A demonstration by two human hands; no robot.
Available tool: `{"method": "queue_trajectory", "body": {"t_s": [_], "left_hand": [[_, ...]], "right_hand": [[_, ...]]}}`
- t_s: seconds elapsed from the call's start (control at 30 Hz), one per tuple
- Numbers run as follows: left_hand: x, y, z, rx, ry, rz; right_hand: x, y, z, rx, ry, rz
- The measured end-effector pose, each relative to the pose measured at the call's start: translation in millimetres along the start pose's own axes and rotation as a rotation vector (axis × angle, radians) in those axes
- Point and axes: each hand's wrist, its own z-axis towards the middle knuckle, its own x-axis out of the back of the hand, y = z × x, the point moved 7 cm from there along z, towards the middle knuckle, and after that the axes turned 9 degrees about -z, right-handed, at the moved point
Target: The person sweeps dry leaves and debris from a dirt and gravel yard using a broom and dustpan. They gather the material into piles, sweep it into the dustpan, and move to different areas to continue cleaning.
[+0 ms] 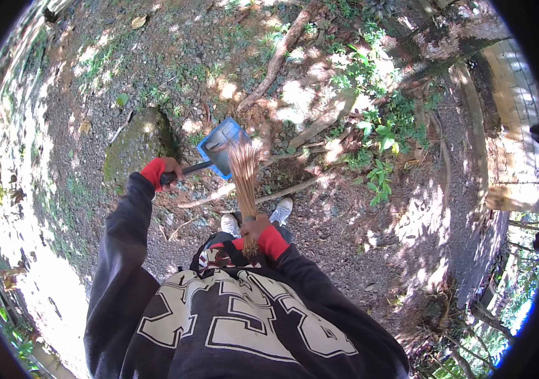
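Observation:
My left hand point(169, 173) is closed round the dark handle of a blue dustpan point(217, 146). The pan is held out ahead of me with its open side away from my hand. A few brownish bits seem to lie in it. In my right hand point(256, 228) is a bundled stick broom point(246, 183), gripped near its bound end close to my waist. Its bristles fan out forward and overlap the right side of the dustpan. Whether the bristle tips touch the pan is hard to tell.
A mossy rock point(140, 146) sits beside the dustpan handle. Exposed roots point(277, 63) and a thin branch point(291, 188) cross the gravelly soil. Leafy green plants point(383, 136) grow at the right, before a stone-edged wall point(513, 126). My shoes point(281, 211) stand just behind the dustpan.

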Motion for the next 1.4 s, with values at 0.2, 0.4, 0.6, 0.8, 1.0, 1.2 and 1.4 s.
{"method": "queue_trajectory", "body": {"t_s": [0.2,0.4,0.6,0.8,1.0,1.2,1.4], "left_hand": [[19,-61,-1,-0.048,-0.077,-0.214],[17,-120,-3,-0.128,-0.05,-0.346],[22,-129,-5,-0.058,0.036,-0.4],[40,-100,32,-0.009,0.034,-0.273],[49,-122,45,0.008,0.07,-0.232],[29,-143,60,-0.063,0.008,-0.347],[56,-167,47,-0.16,-0.042,-0.59]], "right_hand": [[40,-7,-41,-0.114,0.229,0.352],[77,35,-27,-0.142,0.266,0.401],[129,87,69,-0.216,0.258,0.005],[47,34,106,-0.088,0.058,-0.358],[6,2,13,-0.152,-0.067,0.086],[32,-7,19,-0.104,-0.05,-0.061],[55,-25,37,-0.081,0.117,0.109]]}}
